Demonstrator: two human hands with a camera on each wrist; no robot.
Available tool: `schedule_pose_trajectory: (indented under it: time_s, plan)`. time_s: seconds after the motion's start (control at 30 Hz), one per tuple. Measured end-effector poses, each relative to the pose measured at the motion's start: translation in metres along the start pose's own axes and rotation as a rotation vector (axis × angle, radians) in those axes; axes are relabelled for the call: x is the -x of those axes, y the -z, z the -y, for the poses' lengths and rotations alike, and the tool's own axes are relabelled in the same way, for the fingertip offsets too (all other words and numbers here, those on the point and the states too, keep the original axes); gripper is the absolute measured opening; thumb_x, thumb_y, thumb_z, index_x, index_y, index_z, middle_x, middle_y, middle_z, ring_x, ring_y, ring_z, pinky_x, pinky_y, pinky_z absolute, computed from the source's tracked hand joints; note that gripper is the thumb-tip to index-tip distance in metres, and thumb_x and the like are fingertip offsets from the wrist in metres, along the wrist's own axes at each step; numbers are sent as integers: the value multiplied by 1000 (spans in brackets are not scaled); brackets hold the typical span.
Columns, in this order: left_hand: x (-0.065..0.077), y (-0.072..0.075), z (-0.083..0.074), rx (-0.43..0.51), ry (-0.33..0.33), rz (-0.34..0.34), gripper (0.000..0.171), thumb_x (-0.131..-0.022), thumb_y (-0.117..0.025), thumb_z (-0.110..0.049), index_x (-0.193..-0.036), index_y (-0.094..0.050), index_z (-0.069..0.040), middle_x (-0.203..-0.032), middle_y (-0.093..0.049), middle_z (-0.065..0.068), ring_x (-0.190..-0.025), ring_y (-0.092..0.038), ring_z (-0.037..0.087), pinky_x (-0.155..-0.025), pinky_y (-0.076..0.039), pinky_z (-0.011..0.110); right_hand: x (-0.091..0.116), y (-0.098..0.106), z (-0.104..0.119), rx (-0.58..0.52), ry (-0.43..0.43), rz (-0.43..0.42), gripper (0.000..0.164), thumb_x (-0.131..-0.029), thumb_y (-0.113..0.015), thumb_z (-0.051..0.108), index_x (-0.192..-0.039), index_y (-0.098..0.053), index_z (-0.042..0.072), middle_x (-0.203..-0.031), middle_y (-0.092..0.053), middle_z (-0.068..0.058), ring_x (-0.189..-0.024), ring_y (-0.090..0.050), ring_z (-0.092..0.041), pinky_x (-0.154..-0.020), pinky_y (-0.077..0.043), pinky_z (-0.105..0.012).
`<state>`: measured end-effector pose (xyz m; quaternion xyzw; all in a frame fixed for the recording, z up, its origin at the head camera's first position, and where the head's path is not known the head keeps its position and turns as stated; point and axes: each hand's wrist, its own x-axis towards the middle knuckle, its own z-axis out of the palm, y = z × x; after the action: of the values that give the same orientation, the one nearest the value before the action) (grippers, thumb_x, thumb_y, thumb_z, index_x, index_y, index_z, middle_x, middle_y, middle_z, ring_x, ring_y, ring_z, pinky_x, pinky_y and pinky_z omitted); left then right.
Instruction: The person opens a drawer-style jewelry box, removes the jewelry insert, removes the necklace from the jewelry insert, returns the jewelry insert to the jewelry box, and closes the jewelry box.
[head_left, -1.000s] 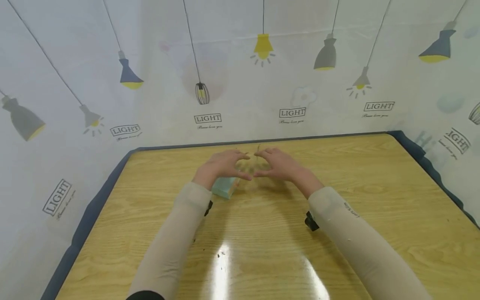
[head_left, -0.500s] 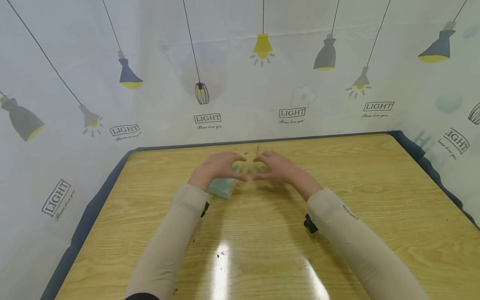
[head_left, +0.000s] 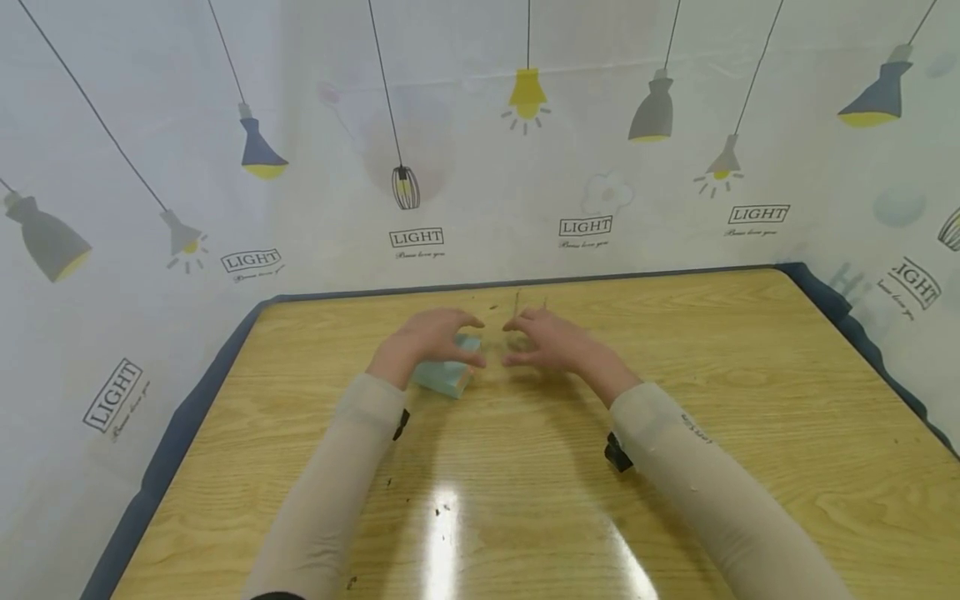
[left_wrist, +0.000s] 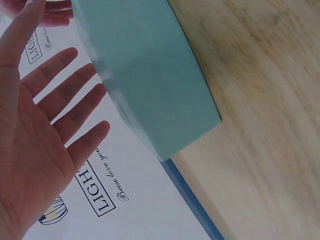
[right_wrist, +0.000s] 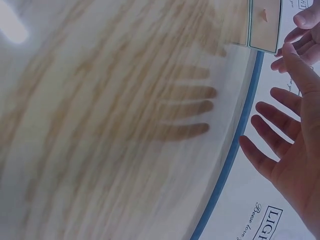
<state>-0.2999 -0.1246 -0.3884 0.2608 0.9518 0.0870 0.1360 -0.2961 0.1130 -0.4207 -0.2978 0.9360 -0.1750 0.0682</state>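
A teal box (head_left: 441,378) rests on the surface (head_left: 720,358), at five o'clock from the left hand (head_left: 426,336), whose relaxed fingers grip nothing; contact is unclear. The right hand (head_left: 553,341), at three o'clock from the left, is likewise spread and empty. The box looks stiff, smooth and probably light; its opposite long sides should suit a gentle two-sided hold, as hard squeezing might dent it.
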Motion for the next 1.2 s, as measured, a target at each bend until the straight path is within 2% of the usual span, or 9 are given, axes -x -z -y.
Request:
schedule_pose_trajectory:
  time_s: [0.2, 0.57, 0.9, 1.2]
  plan:
    - [6, -2, 4, 18, 5, -3, 75, -83, -73, -59, -145, -52, -23, -153, -49, 1, -142, -44, 26, -118, -35, 49, 0, -5, 2, 11, 10, -8, 65, -89, -70, 51, -138, -56, 11, -139, -56, -12, -131, -52, -32, -113, -41, -50]
    - [15, -7, 12, 23, 5, -7, 76, -79, -78, -55, -144, -53, -24, -154, -47, 3, -138, -48, 27, -110, -43, 51, 0, -5, 9, 6, 23, 3, 63, -91, -69, 48, -139, -55, 9, -140, -56, -14, -131, -52, -33, -114, -41, -51]
    - [22, -8, 19, 9, -21, -5, 75, -79, -80, -49, -144, -53, -23, -159, -40, 5, -144, -40, 31, -116, -37, 52, -1, -7, 9, 27, 31, 0, 61, -92, -68, 47, -138, -56, 9, -134, -60, -12, -126, -56, -31, -111, -44, -49]
    - [27, -5, 20, 64, 3, 69, 79, -81, -80, -45, -149, -46, -26, -163, -33, 4, -147, -35, 32, -115, -37, 55, -2, -9, 10, 20, 38, 5, 60, -92, -68, 45, -138, -56, 9, -136, -59, -13, -127, -55, -31, -110, -46, -49]
